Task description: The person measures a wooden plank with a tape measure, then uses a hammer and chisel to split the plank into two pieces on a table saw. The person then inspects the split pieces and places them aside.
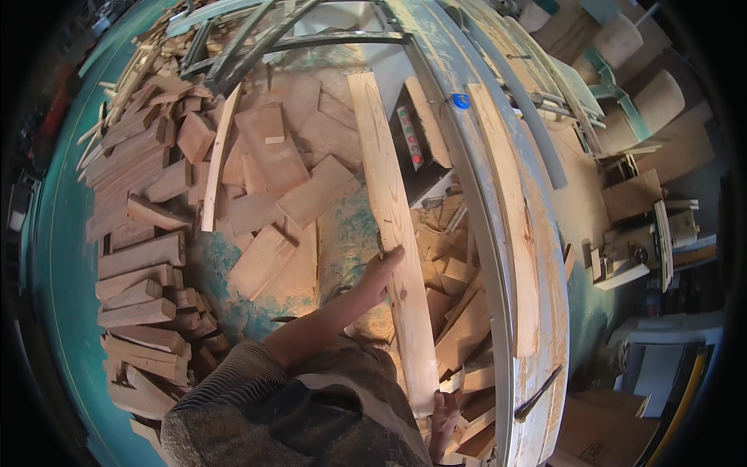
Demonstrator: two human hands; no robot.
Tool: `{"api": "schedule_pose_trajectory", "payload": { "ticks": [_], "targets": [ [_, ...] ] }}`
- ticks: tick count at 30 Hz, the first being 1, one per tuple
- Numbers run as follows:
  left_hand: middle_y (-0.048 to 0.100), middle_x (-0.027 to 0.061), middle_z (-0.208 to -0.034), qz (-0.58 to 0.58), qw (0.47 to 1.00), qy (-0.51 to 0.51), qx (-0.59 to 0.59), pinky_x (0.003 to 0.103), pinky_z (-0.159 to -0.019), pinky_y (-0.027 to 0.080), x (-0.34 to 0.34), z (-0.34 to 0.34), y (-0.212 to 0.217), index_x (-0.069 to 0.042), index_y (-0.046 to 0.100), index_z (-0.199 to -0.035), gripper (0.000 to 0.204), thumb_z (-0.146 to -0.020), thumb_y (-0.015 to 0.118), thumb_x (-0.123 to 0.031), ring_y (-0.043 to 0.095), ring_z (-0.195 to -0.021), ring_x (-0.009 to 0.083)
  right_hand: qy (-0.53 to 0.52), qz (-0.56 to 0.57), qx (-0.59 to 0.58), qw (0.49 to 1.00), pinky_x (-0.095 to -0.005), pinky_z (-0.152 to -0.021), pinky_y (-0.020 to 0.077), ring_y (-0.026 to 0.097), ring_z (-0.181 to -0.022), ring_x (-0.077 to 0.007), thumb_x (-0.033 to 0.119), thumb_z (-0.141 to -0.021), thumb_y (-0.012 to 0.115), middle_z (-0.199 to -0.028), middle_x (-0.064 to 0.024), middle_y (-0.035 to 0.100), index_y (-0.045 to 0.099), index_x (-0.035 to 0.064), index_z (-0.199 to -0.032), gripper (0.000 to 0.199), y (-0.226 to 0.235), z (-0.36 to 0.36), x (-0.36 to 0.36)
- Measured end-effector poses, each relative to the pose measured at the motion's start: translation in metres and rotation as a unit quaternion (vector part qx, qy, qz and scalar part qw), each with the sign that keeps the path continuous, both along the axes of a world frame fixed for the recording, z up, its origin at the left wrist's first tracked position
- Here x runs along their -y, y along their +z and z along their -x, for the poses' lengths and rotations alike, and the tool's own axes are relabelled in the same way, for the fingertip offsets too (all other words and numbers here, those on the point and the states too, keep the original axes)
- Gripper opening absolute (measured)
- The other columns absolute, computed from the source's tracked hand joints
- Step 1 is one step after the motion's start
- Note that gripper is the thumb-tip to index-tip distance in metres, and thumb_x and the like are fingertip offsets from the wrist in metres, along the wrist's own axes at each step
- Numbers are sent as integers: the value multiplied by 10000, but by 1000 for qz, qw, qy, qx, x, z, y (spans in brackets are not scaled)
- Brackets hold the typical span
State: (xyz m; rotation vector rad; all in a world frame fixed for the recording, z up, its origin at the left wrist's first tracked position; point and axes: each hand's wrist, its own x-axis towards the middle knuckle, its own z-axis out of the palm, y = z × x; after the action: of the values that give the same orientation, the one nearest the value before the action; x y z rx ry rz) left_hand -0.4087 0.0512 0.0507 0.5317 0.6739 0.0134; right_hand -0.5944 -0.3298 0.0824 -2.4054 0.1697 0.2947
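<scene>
A long pale wooden plank (399,257) with visible grain and a few dark knots stretches away from me, left of a long metal machine bed (498,311). My left hand (380,276) is closed round its left edge about midway, thumb on the upper face. At the near end, my right hand (445,416) grips the plank's lower right corner; part of that hand is hidden. A second pale board (506,226) lies lengthwise on the machine bed, apart from both hands.
Stacked timber blocks (140,311) line the left side, with loose offcuts (272,171) on the floor ahead. A button panel (409,136) stands beyond the plank. On the bed lie a blue round object (461,101) and a dark slender tool (538,393). Wood scraps (467,327) fill the space beneath.
</scene>
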Motion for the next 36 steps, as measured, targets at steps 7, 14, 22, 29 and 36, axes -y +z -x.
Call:
{"api": "schedule_pose_trajectory", "payload": {
  "ticks": [7, 14, 22, 29, 36],
  "targets": [
    [680, 69, -1099, -41, 990, 134, -35, 386, -823, 556, -28, 56, -18, -23, 604, -1250, 406, -982, 704, -311, 672, -969, 198, -175, -278, -198, 923, -317, -547, 548, 664, -793, -219, 487, -985, 591, -1117, -132, 645, 562, 19, -1301, 565, -85, -26, 35],
    [673, 130, -951, -298, 941, 81, -139, 393, -776, 530, 1, 128, -16, 39, 609, -1106, 422, -806, 772, -209, 668, -891, 241, 164, -96, -205, 960, -290, -461, 441, 616, -635, -199, 474, -999, 511, -884, -112, 661, 552, 87, -1103, 403, -35, -68, 22],
    [685, 144, -971, -316, 923, 142, -168, 455, -801, 540, 33, 189, -44, 39, 611, -1126, 464, -769, 750, -223, 681, -895, 333, -25, -285, -378, 880, -301, -582, 422, 583, -721, -188, 444, -1010, 512, -941, -104, 643, 573, 68, -1125, 398, -135, -95, 98],
    [610, 127, -1352, 81, 931, 348, 74, 537, -1082, 431, 5, 241, 0, -93, 534, -1402, 661, -976, 549, -597, 579, -1235, 333, 54, -323, -171, 929, -334, -852, 520, 627, -958, -182, 242, -979, 667, -1084, -82, 650, 574, -2, -1247, 374, -24, -111, 41],
    [607, 64, -1105, 116, 857, 490, 110, 524, -895, 446, -16, 259, 22, -182, 581, -1183, 691, -938, 398, -802, 568, -999, 300, 263, -312, -82, 909, -319, -883, 517, 628, -978, -175, 42, -880, 751, -1091, -72, 672, 644, 6, -1196, 335, 37, -122, 23]
  ]
}}
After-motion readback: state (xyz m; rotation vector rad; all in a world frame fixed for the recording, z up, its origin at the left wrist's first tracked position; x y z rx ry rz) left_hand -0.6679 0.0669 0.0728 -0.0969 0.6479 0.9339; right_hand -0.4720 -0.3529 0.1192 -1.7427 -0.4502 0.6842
